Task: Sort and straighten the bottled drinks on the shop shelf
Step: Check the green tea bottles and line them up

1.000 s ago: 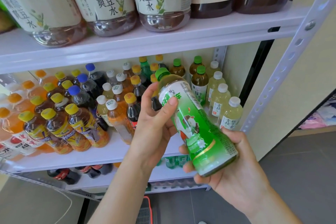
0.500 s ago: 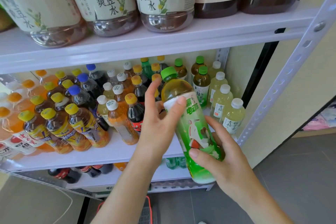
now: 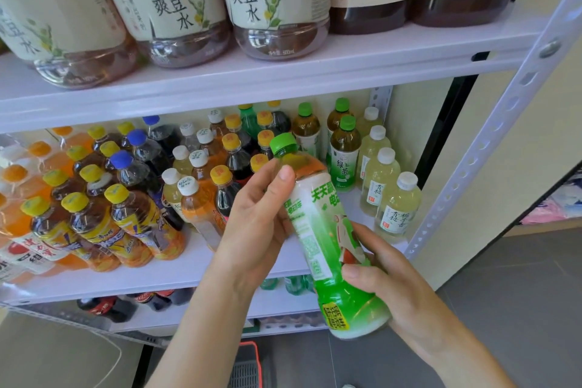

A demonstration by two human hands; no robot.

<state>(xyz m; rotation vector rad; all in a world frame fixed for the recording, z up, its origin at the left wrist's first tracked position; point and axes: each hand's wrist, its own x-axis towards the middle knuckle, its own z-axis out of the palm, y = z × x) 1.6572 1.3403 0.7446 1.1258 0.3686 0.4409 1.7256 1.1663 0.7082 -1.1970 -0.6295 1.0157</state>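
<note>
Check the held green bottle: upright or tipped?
Tipped. The green bottle leans cap-up toward the shelf, base lower right, held by left hand and right hand.

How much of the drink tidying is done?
Mostly done: the pale white-capped bottles and yellow-capped teas stand in rows. In hand: both hands, left and right, hold a green-capped bottle. Left: standing it by the green-capped teas.

Left hand (image 3: 252, 224), right hand (image 3: 387, 274) bare; forearms bare, no sleeves, rings or watch visible
</note>
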